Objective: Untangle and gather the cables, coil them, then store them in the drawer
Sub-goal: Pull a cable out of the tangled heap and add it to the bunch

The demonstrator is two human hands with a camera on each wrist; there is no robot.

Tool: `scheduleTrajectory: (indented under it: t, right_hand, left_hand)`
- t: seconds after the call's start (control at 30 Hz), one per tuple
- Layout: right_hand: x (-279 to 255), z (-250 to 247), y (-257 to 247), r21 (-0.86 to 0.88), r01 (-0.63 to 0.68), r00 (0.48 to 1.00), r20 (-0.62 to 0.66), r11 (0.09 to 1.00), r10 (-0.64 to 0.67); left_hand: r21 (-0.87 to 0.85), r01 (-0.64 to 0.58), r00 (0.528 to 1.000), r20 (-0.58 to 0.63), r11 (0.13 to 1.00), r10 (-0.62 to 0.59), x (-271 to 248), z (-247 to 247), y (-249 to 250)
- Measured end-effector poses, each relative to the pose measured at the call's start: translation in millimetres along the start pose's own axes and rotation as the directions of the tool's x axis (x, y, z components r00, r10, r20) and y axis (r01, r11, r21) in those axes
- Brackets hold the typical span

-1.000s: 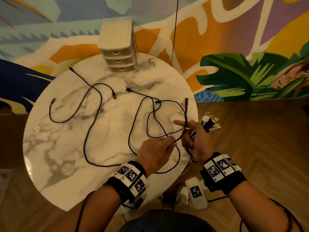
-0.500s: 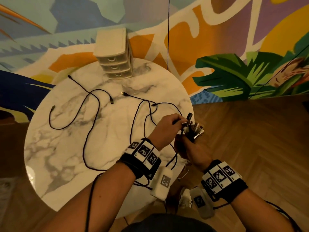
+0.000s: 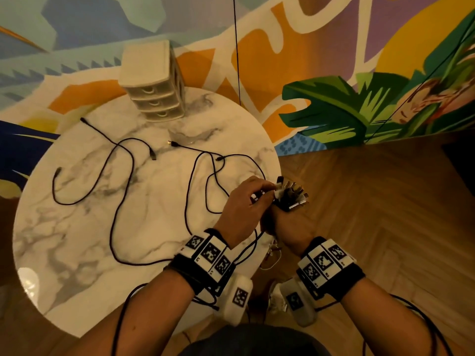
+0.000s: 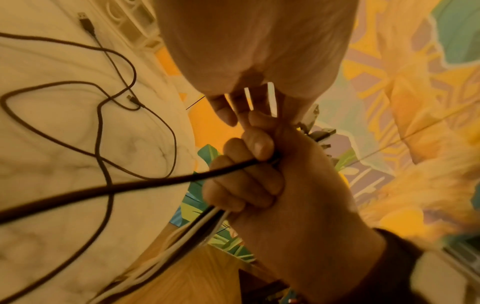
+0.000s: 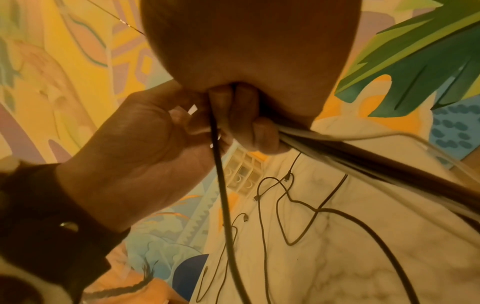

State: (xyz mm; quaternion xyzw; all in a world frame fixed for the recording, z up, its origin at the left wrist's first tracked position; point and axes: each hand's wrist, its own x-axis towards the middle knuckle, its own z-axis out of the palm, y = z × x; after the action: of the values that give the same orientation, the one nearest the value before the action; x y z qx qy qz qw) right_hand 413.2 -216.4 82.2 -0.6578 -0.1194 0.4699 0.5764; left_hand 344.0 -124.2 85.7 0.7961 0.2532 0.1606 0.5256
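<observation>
My right hand (image 3: 281, 214) holds a bundle of cables (image 4: 200, 220) in a fist just off the round marble table's (image 3: 77, 240) right edge, and their plug ends (image 3: 294, 195) fan out above it. My left hand (image 3: 266, 190) reaches across and pinches a black cable (image 5: 221, 185) by its end against that bundle. This cable trails back onto the table. Two more black cables (image 3: 120, 191) lie loose in loops over the tabletop. The cream three-drawer unit (image 3: 154, 80) stands at the table's far edge with its drawers closed.
A painted mural wall (image 3: 359, 73) runs behind the table. Wooden floor (image 3: 372, 227) lies to the right. Thin black cords (image 3: 236, 47) hang down in front of the wall. White sensor boxes (image 3: 240, 296) and wires hang from both wrists.
My left hand has lifted the black cable's end from the table's near edge to the plugs in my right hand. It now pinches there. The loops near the right edge have drawn in.
</observation>
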Motion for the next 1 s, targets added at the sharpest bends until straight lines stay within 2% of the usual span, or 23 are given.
scheduleTrajectory:
  t: [0.07,0.13,0.17,0.2,0.23,0.27,0.3,0.37,0.4,0.43,0.5,0.53,0.57,0.63,0.67,0.73,0.8,0.83,0.9,1.0]
  right_hand:
    - [9.1,-0.2,5.8,0.116,-0.019,0.996,-0.086,0.993,0.029]
    - [17.3,-4.5,3.5,0.233,0.015,0.977,-0.211,0.972,0.035]
    - [21.4,-9.7,-0.1,0.304,0.041,0.965,-0.257,0.952,0.041]
    - [24.9,-16.4,-4.7,0.384,0.069,0.956,-0.289,0.921,0.048]
    - [26.7,-23.8,-10.0,0.454,0.09,0.95,-0.306,0.886,0.06]
    - [26.6,-32.1,-17.2,0.515,0.105,0.95,-0.305,0.85,0.067]
    - [28.2,-42.7,-20.3,0.566,0.113,0.953,-0.295,0.817,0.072]
    - [29.7,-65.4,-27.5,0.627,0.135,0.957,-0.283,0.767,0.062]
    - [31.7,-76.7,-28.8,0.636,0.159,0.952,-0.3,0.755,0.053]
    - [33.8,-85.8,-30.0,0.626,0.185,0.945,-0.326,0.758,0.038]
    - [34.9,-94.6,-33.0,0.555,0.238,0.911,-0.411,0.797,0.014]
    - [34.0,-93.2,-34.0,0.518,0.258,0.893,-0.451,0.815,0.004]
    - [31.3,-88.0,-35.9,0.463,0.27,0.878,-0.479,0.844,-0.018]
    - [21.9,-71.8,-40.4,0.235,0.281,0.866,-0.481,0.931,-0.14]
    - [15.8,-60.8,-43.5,0.102,0.286,0.882,-0.416,0.953,-0.221]
    - [3.1,-37.1,-49.3,-0.062,0.291,0.937,-0.182,0.955,-0.298]
    - [-7.0,-18.7,-51.6,-0.127,0.249,0.968,-0.002,0.96,-0.251]
    - [-10.4,-14.3,-50.0,-0.127,0.233,0.972,0.027,0.964,-0.232]
    - [-15.3,-13.5,-44.8,-0.067,0.205,0.979,0.003,0.976,-0.206]
    - [-15.7,-23.1,-35.1,0.046,0.093,0.982,-0.172,0.995,-0.084]
  left_hand:
    - [0.051,0.035,0.999,0.005,0.998,-0.035,-8.5,-0.3,-4.1]
    - [0.119,0.109,0.976,0.176,0.987,-0.129,-23.7,-0.3,-12.7]
    - [0.216,0.116,0.934,0.308,0.97,-0.18,-32.8,-1.1,-18.1]
    - [0.339,0.078,0.869,0.438,0.938,-0.23,-40.9,-2.8,-26.7]
    - [0.442,0.017,0.806,0.525,0.897,-0.274,-47.0,-7.5,-39.0]
    - [0.529,-0.04,0.775,0.552,0.848,-0.308,-51.0,-17.4,-52.2]
    - [0.603,-0.072,0.793,0.518,0.794,-0.321,-51.9,-32.6,-67.0]
    - [0.705,-0.076,0.925,0.313,0.705,-0.214,-47.6,-77.1,-95.6]
    - [0.748,-0.051,0.97,0.195,0.662,-0.146,-43.6,-103.1,-109.2]
    - [0.785,0.018,0.993,0.057,0.619,-0.102,-38.5,-129.5,-117.7]
    - [0.777,0.234,0.972,-0.195,0.585,-0.131,-22.8,-168.6,-106.3]
    - [0.731,0.31,0.947,-0.294,0.608,-0.13,-11.3,-178.3,-90.6]
    - [0.699,0.334,0.929,-0.356,0.632,-0.098,1.8,-183.1,-73.4]
    - [0.69,0.285,0.917,-0.399,0.665,0.021,28.2,-174.7,-30.8]
    - [0.728,0.244,0.921,-0.381,0.641,0.082,36.6,-160.0,-6.9]
    - [0.858,0.121,0.956,-0.236,0.499,0.174,41.3,-115.2,37.6]
    - [0.943,-0.042,0.97,-0.041,0.331,0.239,36.2,-63.2,71.9]
    - [0.953,-0.116,0.979,0.062,0.279,0.195,29.8,-40.1,83.5]
    - [0.938,-0.195,0.979,0.167,0.287,0.12,19.7,-7.7,79.9]
    - [0.898,-0.303,0.949,0.253,0.318,0.19,7.1,10.9,65.4]
